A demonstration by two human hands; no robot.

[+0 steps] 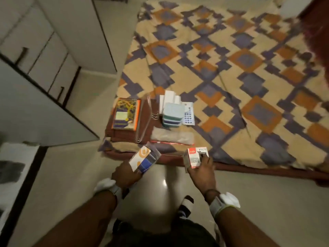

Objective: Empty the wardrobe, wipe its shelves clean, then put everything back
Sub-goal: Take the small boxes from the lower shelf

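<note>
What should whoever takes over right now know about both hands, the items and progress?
Left hand grips an orange, white and blue packet; right hand grips a red and white box, both near the bed's edge.
On the patterned bedspread: book on folded brown cloth, wire hangers, stacked teal containers, white boxes, blister pack, clear pouch.
Done: these items are out. Left: set both down, wipe shelves, put everything back. Shelves not in view.

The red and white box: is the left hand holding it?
No, the right hand grips the red and white box; the left hand holds an orange, white and blue box.
</note>
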